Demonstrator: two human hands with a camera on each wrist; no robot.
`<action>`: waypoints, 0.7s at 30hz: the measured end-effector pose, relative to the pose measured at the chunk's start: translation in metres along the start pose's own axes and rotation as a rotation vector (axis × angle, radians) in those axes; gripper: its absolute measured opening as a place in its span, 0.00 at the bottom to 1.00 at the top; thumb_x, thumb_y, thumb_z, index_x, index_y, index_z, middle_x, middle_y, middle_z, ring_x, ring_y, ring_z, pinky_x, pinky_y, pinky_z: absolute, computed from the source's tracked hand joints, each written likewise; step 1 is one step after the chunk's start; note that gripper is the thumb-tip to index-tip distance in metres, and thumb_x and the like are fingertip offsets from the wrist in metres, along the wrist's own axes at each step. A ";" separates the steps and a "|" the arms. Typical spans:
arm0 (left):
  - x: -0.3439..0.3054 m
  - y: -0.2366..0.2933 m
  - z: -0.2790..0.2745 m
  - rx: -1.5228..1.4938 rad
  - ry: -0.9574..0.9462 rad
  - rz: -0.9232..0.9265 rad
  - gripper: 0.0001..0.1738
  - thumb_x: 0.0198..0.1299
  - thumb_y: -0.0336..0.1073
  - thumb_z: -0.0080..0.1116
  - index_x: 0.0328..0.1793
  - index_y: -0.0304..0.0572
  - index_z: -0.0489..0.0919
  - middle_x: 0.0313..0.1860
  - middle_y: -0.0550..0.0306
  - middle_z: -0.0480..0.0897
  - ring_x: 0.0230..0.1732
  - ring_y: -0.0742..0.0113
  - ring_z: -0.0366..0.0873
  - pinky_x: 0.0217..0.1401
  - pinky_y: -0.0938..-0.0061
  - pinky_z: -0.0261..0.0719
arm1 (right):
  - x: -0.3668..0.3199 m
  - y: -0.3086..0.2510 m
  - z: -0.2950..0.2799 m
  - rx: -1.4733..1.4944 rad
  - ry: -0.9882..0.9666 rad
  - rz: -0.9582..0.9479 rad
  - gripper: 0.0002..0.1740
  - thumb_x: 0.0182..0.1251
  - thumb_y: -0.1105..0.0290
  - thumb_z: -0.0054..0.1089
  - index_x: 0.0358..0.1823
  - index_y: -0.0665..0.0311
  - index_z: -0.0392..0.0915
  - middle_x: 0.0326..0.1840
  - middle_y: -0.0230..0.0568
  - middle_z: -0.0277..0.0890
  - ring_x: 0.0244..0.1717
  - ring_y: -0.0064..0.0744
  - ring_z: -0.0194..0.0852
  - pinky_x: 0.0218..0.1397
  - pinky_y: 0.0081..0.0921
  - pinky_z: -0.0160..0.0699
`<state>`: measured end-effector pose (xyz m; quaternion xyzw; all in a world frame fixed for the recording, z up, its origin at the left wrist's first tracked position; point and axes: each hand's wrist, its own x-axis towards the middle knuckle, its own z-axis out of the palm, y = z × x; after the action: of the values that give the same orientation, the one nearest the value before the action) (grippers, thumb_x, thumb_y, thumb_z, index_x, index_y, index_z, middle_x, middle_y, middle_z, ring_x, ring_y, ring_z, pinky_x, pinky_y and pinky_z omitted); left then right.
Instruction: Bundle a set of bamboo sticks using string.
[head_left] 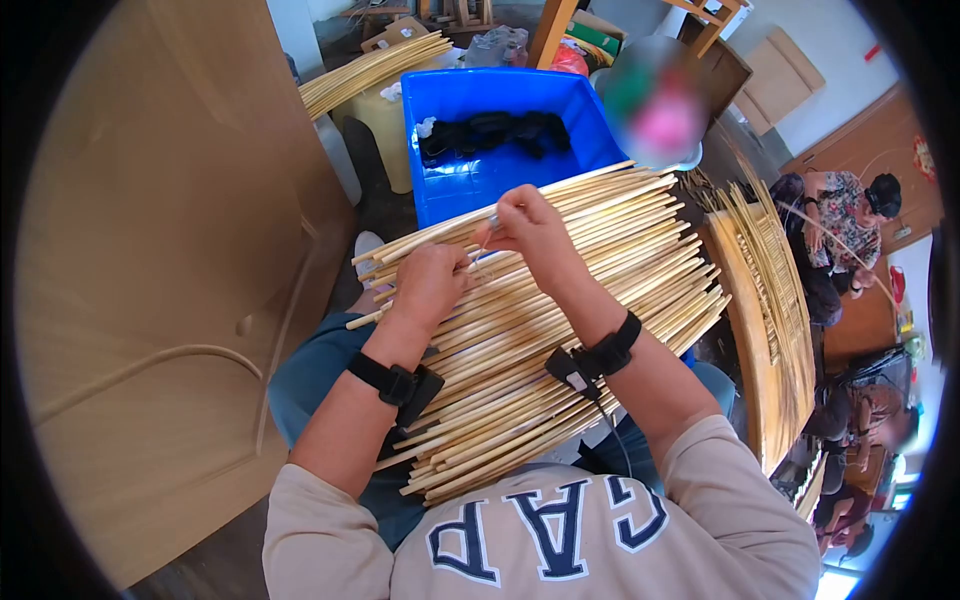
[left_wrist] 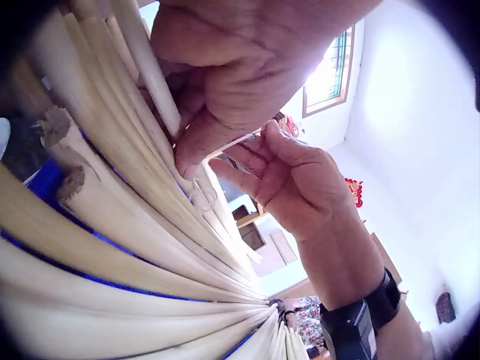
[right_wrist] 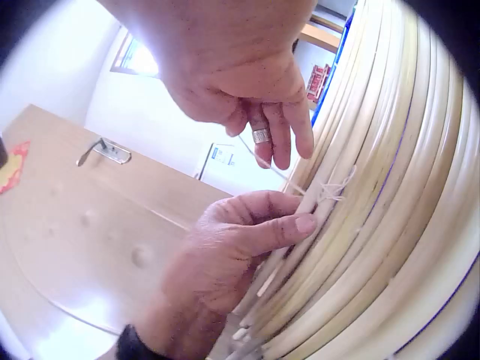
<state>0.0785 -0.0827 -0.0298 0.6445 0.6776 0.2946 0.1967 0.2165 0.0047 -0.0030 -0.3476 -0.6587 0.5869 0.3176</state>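
Note:
A wide bundle of pale thin sticks (head_left: 560,310) lies across the person's lap. The left hand (head_left: 430,285) pinches a stick near the bundle's far left edge, thumb on top in the right wrist view. White string (right_wrist: 330,189) is looped and knotted round the sticks beside that thumb. One strand runs taut from there to the right hand (head_left: 535,230), which pinches it between thumb and forefinger, slightly above the sticks. A ring (right_wrist: 260,136) is on a right finger. In the left wrist view, the left fingertips (left_wrist: 187,154) press against a stick.
A blue bin (head_left: 500,185) with black material inside stands beyond the sticks. A brown wooden panel (head_left: 170,260) rises at the left. To the right are a wooden bench (head_left: 740,330) with more sticks and several seated people. Another stick bundle (head_left: 375,75) lies at the back.

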 end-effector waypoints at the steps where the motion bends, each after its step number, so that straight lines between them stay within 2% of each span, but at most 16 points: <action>1: 0.001 0.000 -0.001 -0.005 -0.020 -0.009 0.12 0.41 0.31 0.66 0.35 0.39 0.83 0.32 0.45 0.81 0.36 0.49 0.78 0.39 0.61 0.74 | -0.004 -0.005 -0.001 -0.004 0.004 -0.002 0.06 0.70 0.69 0.48 0.36 0.63 0.67 0.31 0.38 0.75 0.33 0.24 0.75 0.39 0.22 0.77; 3: 0.000 -0.004 0.003 -0.024 0.008 0.029 0.13 0.42 0.30 0.65 0.38 0.39 0.83 0.34 0.45 0.81 0.38 0.49 0.78 0.40 0.62 0.74 | -0.012 -0.020 -0.004 0.543 0.157 0.076 0.06 0.70 0.67 0.47 0.38 0.61 0.64 0.28 0.39 0.75 0.28 0.27 0.77 0.32 0.24 0.79; 4: -0.001 -0.007 0.005 -0.039 0.035 0.066 0.14 0.44 0.29 0.65 0.41 0.40 0.83 0.36 0.44 0.81 0.39 0.49 0.78 0.42 0.63 0.74 | -0.012 -0.024 -0.009 0.570 0.210 -0.017 0.06 0.71 0.66 0.45 0.39 0.59 0.63 0.27 0.40 0.74 0.25 0.26 0.75 0.29 0.24 0.79; 5: -0.002 -0.009 0.006 -0.036 0.034 0.066 0.14 0.44 0.29 0.65 0.41 0.40 0.83 0.36 0.44 0.81 0.39 0.49 0.78 0.42 0.63 0.74 | -0.014 -0.032 -0.013 0.555 0.257 -0.108 0.06 0.72 0.66 0.44 0.37 0.58 0.63 0.27 0.40 0.73 0.22 0.24 0.71 0.26 0.19 0.74; 7: -0.002 -0.007 0.003 -0.079 -0.008 0.039 0.16 0.46 0.28 0.63 0.45 0.40 0.82 0.39 0.43 0.81 0.41 0.50 0.77 0.44 0.64 0.74 | -0.020 -0.057 -0.023 0.464 0.316 -0.334 0.06 0.72 0.66 0.44 0.37 0.58 0.63 0.27 0.39 0.73 0.20 0.21 0.67 0.23 0.15 0.68; 10: -0.001 -0.001 -0.004 -0.108 -0.029 0.018 0.15 0.48 0.28 0.63 0.45 0.41 0.82 0.39 0.42 0.80 0.40 0.51 0.78 0.43 0.65 0.74 | -0.031 -0.090 -0.034 0.319 0.386 -0.527 0.04 0.73 0.68 0.44 0.39 0.58 0.63 0.28 0.39 0.73 0.19 0.20 0.65 0.23 0.13 0.65; 14: 0.003 -0.005 0.000 -0.087 -0.035 -0.025 0.16 0.47 0.28 0.64 0.46 0.41 0.82 0.36 0.43 0.80 0.38 0.52 0.77 0.41 0.65 0.74 | -0.041 -0.101 -0.038 0.275 0.424 -0.575 0.04 0.72 0.69 0.44 0.39 0.60 0.62 0.29 0.39 0.73 0.20 0.20 0.67 0.24 0.14 0.68; 17: 0.004 -0.006 0.001 -0.149 -0.053 -0.073 0.16 0.44 0.31 0.65 0.44 0.45 0.82 0.35 0.46 0.81 0.41 0.48 0.76 0.44 0.61 0.74 | -0.046 -0.092 -0.036 0.272 0.372 -0.493 0.04 0.72 0.69 0.44 0.39 0.61 0.62 0.29 0.39 0.73 0.21 0.20 0.67 0.25 0.15 0.69; 20: -0.002 -0.004 0.002 -0.032 -0.001 -0.002 0.14 0.44 0.31 0.65 0.41 0.45 0.83 0.33 0.47 0.81 0.38 0.49 0.77 0.42 0.61 0.75 | -0.053 -0.083 -0.038 0.320 0.414 -0.476 0.04 0.72 0.69 0.45 0.40 0.61 0.63 0.29 0.40 0.73 0.21 0.21 0.67 0.25 0.14 0.68; 21: -0.004 0.000 0.003 0.056 0.036 0.008 0.13 0.43 0.31 0.66 0.39 0.43 0.82 0.31 0.47 0.80 0.37 0.50 0.77 0.39 0.61 0.74 | -0.057 -0.081 -0.038 0.324 0.416 -0.475 0.04 0.72 0.69 0.45 0.40 0.61 0.63 0.29 0.40 0.73 0.21 0.21 0.67 0.25 0.14 0.68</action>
<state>0.0806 -0.0860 -0.0322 0.6470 0.6865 0.2878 0.1653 0.2727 -0.0271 0.0810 -0.2416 -0.5406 0.5103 0.6237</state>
